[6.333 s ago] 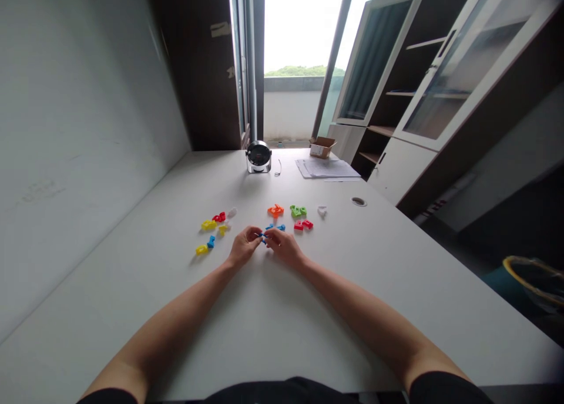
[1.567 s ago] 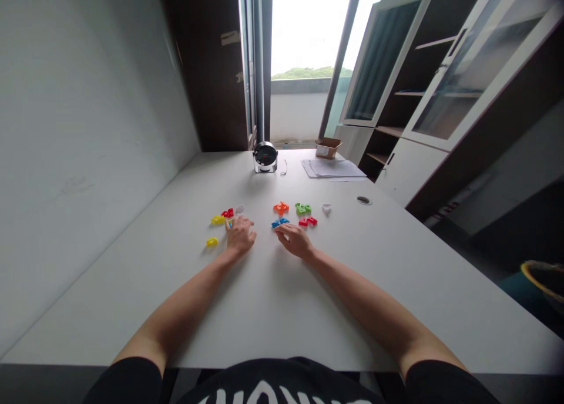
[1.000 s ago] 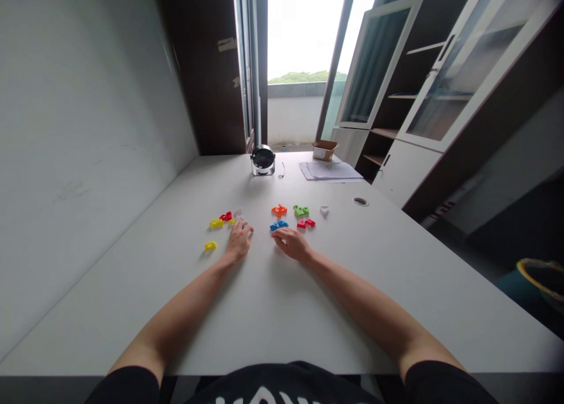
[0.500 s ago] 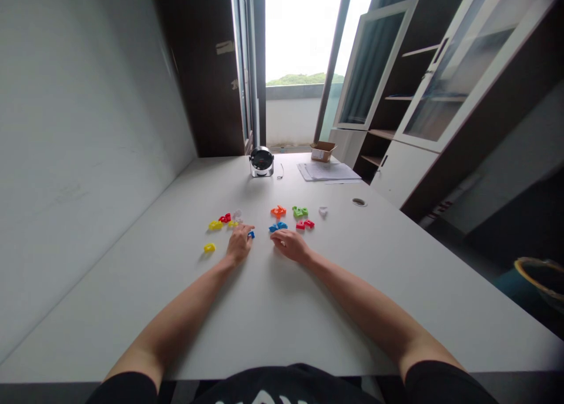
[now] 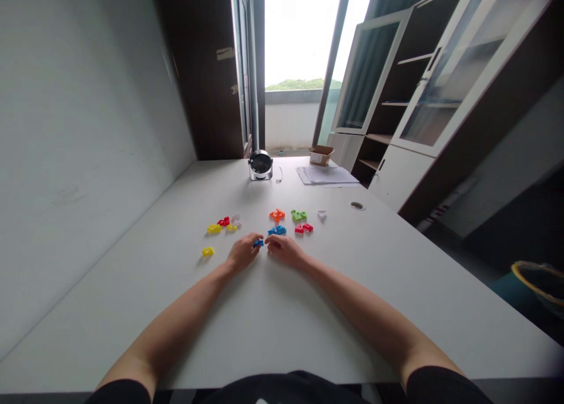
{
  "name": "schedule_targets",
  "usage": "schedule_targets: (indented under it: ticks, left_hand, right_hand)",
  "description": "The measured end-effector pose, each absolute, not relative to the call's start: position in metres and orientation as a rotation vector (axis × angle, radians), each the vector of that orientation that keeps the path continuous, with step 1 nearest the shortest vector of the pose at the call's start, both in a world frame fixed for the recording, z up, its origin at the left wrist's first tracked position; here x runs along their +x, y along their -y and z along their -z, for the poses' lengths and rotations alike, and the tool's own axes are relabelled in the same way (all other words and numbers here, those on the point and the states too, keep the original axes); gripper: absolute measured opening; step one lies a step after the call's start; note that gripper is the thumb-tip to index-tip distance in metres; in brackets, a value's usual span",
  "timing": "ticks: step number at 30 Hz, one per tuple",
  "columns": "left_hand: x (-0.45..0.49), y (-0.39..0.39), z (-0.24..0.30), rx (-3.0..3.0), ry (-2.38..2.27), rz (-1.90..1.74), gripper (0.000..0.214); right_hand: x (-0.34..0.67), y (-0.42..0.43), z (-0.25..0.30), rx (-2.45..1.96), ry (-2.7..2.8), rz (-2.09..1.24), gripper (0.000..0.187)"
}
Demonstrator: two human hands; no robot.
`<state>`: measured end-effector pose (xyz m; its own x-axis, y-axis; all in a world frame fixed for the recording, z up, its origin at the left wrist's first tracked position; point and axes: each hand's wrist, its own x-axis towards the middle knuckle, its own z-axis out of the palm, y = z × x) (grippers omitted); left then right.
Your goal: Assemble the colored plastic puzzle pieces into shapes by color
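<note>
A small blue plastic piece (image 5: 258,243) is pinched at the fingertips of my left hand (image 5: 243,251), just above the white table. My right hand (image 5: 285,250) is close by on the right, its fingers loosely bent and a little apart, their tips pointing at the blue piece. I see nothing between them. Right behind that hand lies a small heap of blue pieces (image 5: 277,231). Orange pieces (image 5: 277,215), green pieces (image 5: 298,215) and red pieces (image 5: 304,228) sit farther back in separate groups. The exact shapes are too small to make out.
Yellow pieces (image 5: 214,229), red ones (image 5: 224,221) and whitish ones (image 5: 237,219) lie left, with a lone yellow piece (image 5: 207,251) nearer. A white piece (image 5: 322,215) lies right. Toward the back stand a round black-and-silver device (image 5: 260,165), papers (image 5: 328,175) and a cardboard box (image 5: 321,155).
My left hand has moved right with the blue piece. My right hand has drawn slightly left and nearer, away from the blue heap, so the two hands are closer together.
</note>
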<state>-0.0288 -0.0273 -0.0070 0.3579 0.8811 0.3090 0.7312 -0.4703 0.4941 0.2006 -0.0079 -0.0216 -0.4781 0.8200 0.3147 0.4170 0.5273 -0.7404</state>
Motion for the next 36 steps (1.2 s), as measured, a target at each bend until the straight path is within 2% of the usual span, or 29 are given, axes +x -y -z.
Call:
schedule_targets:
  ticks: [3,9,17,21,23,29,36]
  left_hand:
    - [-0.025,0.031,0.005,2.308,-1.451,-0.789,0.019]
    - [-0.022,0.034,0.003,2.34,-1.36,-0.849,0.014]
    - [-0.024,0.034,0.004,2.43,-1.284,-0.892,0.012]
    - [-0.024,0.034,0.004,2.48,-1.276,-0.848,0.011]
    - [-0.024,0.034,0.005,2.471,-1.26,-0.837,0.016]
    - [-0.024,0.03,0.007,2.377,-1.297,-0.76,0.049]
    - [-0.021,0.031,0.003,2.359,-1.356,-0.717,0.052]
  right_hand:
    - [0.202,0.008,0.02,-0.988,2.116,-0.785,0.02]
    - [0.202,0.008,0.017,-0.989,2.13,-0.788,0.007]
    - [0.203,0.008,0.013,-0.963,2.176,-0.764,0.019]
    - [0.203,0.005,0.016,-0.939,2.197,-0.723,0.019]
    - [0.202,0.005,0.016,-0.945,2.194,-0.723,0.016]
    - [0.202,0.009,0.011,-0.942,2.205,-0.729,0.013]
    - [0.202,0.009,0.014,-0.985,2.171,-0.699,0.011]
